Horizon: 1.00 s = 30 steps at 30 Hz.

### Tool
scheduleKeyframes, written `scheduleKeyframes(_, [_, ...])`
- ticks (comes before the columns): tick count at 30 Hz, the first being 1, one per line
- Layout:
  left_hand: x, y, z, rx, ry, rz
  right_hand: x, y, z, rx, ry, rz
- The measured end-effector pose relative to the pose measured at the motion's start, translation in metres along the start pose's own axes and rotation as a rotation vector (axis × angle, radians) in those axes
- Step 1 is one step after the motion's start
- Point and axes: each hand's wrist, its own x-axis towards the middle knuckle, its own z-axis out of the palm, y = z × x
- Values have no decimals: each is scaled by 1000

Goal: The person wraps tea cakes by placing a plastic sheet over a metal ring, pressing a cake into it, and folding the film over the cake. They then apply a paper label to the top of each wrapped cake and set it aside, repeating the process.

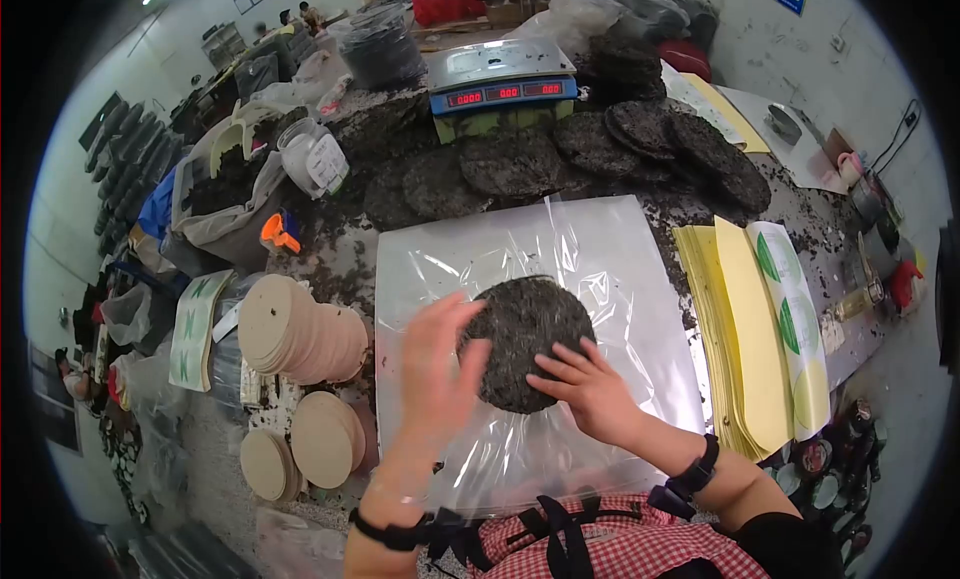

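A round, flat dark disc [525, 324] of pressed flakes lies on clear plastic film [620, 279] over a pale sheet, in the middle of the view. My right hand [590, 394] rests on the disc's lower right edge with its fingers spread. At the disc's left edge is my left hand [440, 354], blurred by motion, its thumb and fingers apart; whether it touches the disc cannot be made out. Neither hand grips anything.
Behind lie more dark discs [515, 164] and a blue scale [503, 92]. Stacked pale round cards [275, 324] and an orange tool [280, 233] are at left. Yellow sheets [745, 339] stand at right. A white-lidded jar [313, 159] sits back left. People are far off.
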Motion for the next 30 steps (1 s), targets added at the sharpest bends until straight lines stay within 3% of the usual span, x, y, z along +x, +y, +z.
scheduleKeyframes(2, [-3,-17,55,226,-235,133,-7,12,28,112,-102,25])
scheduleKeyframes(5, [-6,-42,104,410,-479,247,2,12,16,80,-208,6])
scheduleKeyframes(6, [-8,-55,116,482,-519,234,5,13,12,87,-271,10])
scheduleKeyframes(8, [-17,-64,130,519,-517,213,6,21,8,106,-202,-29])
scheduleKeyframes(10, [-20,-67,129,492,-572,198,1,28,5,405,-45,138])
scheduleKeyframes(11, [-19,-68,132,465,-605,158,3,24,0,295,153,99])
scheduleKeyframes(12, [-20,-71,136,459,-611,144,5,28,10,301,138,99])
scheduleKeyframes(14, [-24,-75,143,491,-701,100,6,26,39,-65,114,59])
scheduleKeyframes(20, [-10,-76,140,438,-946,-6,14,17,43,-1,106,165])
scheduleKeyframes(22, [-2,-68,144,401,-1069,-123,18,17,29,156,-61,245])
scheduleKeyframes(24, [-9,-67,149,422,-1078,-121,13,26,5,245,-117,228])
scheduleKeyframes(26, [-16,-66,151,468,-937,-80,-11,37,-27,839,150,360])
scheduleKeyframes(28, [-20,-65,150,441,-912,-94,-69,59,-22,250,567,656])
scheduleKeyframes(30, [-23,-66,153,464,-835,-41,-110,47,-5,163,334,949])
